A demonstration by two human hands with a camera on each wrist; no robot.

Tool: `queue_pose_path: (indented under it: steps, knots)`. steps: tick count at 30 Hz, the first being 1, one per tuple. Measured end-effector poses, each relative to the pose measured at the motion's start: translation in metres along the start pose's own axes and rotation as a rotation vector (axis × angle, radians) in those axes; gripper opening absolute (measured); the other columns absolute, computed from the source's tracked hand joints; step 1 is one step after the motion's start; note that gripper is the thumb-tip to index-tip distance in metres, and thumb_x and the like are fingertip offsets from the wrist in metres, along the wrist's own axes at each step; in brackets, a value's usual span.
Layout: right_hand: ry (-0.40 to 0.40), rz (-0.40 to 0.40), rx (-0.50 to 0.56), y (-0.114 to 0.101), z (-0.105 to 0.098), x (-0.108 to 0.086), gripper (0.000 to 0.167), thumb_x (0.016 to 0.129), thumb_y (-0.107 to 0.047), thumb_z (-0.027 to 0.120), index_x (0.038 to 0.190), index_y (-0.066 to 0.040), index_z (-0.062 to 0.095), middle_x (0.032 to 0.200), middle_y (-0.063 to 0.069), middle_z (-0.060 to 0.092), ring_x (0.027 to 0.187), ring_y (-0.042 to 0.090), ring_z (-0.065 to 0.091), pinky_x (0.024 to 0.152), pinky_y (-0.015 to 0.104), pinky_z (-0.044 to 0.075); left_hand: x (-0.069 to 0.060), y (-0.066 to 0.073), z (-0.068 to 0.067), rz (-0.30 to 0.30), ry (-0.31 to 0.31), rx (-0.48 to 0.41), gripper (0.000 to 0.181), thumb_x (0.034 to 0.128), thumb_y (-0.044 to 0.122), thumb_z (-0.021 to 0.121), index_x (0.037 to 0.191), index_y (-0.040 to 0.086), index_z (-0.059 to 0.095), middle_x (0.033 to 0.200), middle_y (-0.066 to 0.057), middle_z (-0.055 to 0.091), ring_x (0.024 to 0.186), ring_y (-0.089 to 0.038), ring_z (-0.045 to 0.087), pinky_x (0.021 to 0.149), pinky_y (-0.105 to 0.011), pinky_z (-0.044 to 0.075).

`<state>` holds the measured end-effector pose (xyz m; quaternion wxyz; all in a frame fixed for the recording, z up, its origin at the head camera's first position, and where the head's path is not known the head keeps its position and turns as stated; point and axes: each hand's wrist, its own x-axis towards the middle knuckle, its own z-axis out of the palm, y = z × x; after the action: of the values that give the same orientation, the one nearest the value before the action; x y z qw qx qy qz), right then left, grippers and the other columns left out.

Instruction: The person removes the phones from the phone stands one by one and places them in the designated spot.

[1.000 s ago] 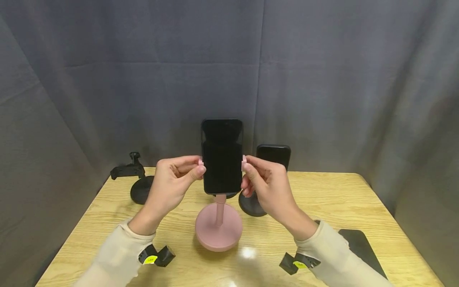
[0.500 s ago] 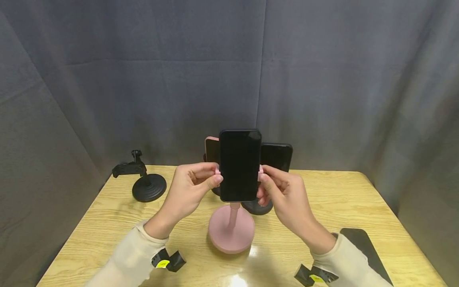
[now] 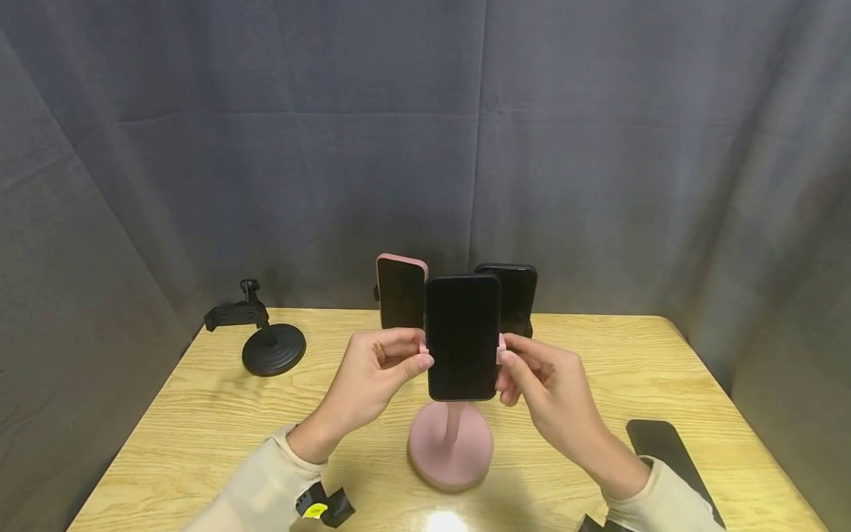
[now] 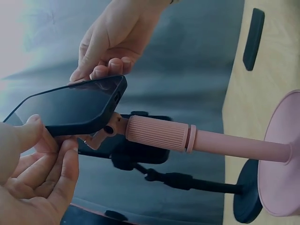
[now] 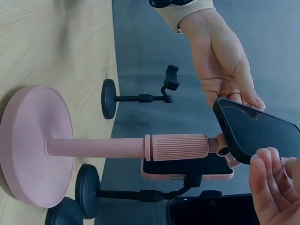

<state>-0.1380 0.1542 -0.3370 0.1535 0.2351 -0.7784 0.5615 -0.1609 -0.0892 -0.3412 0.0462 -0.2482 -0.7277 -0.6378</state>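
A black phone (image 3: 462, 340) stands upright in the pink phone stand (image 3: 450, 451), its dark screen facing me. On the phone's left side my left hand (image 3: 372, 377) pinches the pink clamp end (image 3: 422, 345) between thumb and fingers. Opposite, my right hand (image 3: 555, 384) pinches the other clamp end. The ribbed pink collar (image 4: 157, 132) and the post below the phone show in the left wrist view. Seen from the right wrist, the round base (image 5: 40, 145) is at the table; whether it touches the wood I cannot tell.
Behind it, a pink-edged phone (image 3: 402, 292) and another black phone (image 3: 518, 292) stand in black holders. At back left is a black phone stand (image 3: 272, 349) with no phone. A flat dark slab (image 3: 668, 451) lies on the table's right. Grey curtains (image 3: 286, 148) enclose the table.
Both hands have moved right and lower in view, toward me, with the pink stand and its phone. The pink-edged phone behind has come into sight. Both hands keep their pinch on the clamp ends.
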Motion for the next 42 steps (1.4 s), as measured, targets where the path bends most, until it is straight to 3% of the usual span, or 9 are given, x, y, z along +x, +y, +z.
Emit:
queue_pose_path:
  steps: [9,22,29,32,38,42]
  knots:
    - [-0.007,0.011,-0.043,0.008,-0.006,-0.010,0.023,0.098,0.004,0.060,0.117,0.015,0.066,0.066,0.010,0.065,0.054,0.007,0.062,0.051,0.024,0.057,-0.002,-0.009,0.010,-0.030,-0.022,0.005,0.020,0.0905,0.002,0.073,0.108,-0.008,0.069,0.092,-0.024,0.073,0.082,-0.003,0.068,0.083,-0.019,0.059]
    - [-0.005,-0.011,-0.078,0.014,-0.013,-0.018,0.024,0.096,0.007,0.061,0.118,0.015,0.065,0.066,0.009,0.065,0.053,0.008,0.062,0.051,0.025,0.056,-0.001,-0.009,0.017,-0.061,-0.045,-0.015,0.022,0.0919,0.003,0.072,0.110,-0.008,0.069,0.095,-0.023,0.073,0.086,-0.002,0.069,0.085,-0.021,0.059]
    - [0.003,-0.021,-0.116,0.018,-0.013,-0.020,0.023,0.098,0.005,0.059,0.118,0.015,0.065,0.067,0.007,0.065,0.054,0.009,0.062,0.051,0.025,0.056,0.000,-0.010,0.019,-0.062,-0.050,0.013,0.021,0.0927,0.005,0.072,0.111,-0.006,0.070,0.097,-0.015,0.075,0.093,-0.015,0.073,0.086,-0.022,0.059]
    - [0.011,-0.029,-0.133,0.020,-0.013,-0.021,0.023,0.098,0.004,0.059,0.117,0.014,0.066,0.067,0.006,0.066,0.054,0.008,0.062,0.052,0.025,0.056,0.000,-0.011,0.019,-0.064,-0.053,0.027,0.022,0.0933,0.006,0.071,0.111,-0.005,0.070,0.098,-0.017,0.075,0.094,-0.016,0.072,0.085,-0.020,0.059]
    - [0.050,-0.052,-0.232,0.017,-0.012,-0.022,0.023,0.096,0.004,0.064,0.117,0.012,0.067,0.076,0.009,0.071,0.060,0.007,0.065,0.059,0.020,0.058,-0.001,-0.012,0.018,-0.062,-0.055,0.043,0.024,0.0939,0.008,0.071,0.114,-0.006,0.069,0.101,-0.021,0.074,0.095,-0.013,0.071,0.086,-0.019,0.058]
    - [0.093,-0.082,-0.346,0.012,-0.012,-0.021,0.021,0.094,0.001,0.068,0.114,0.003,0.073,0.092,0.007,0.076,0.075,0.003,0.067,0.067,0.015,0.058,-0.002,-0.012,0.018,-0.056,-0.061,0.047,0.026,0.0945,0.009,0.071,0.115,-0.007,0.069,0.104,-0.022,0.074,0.098,-0.019,0.072,0.087,-0.020,0.058]
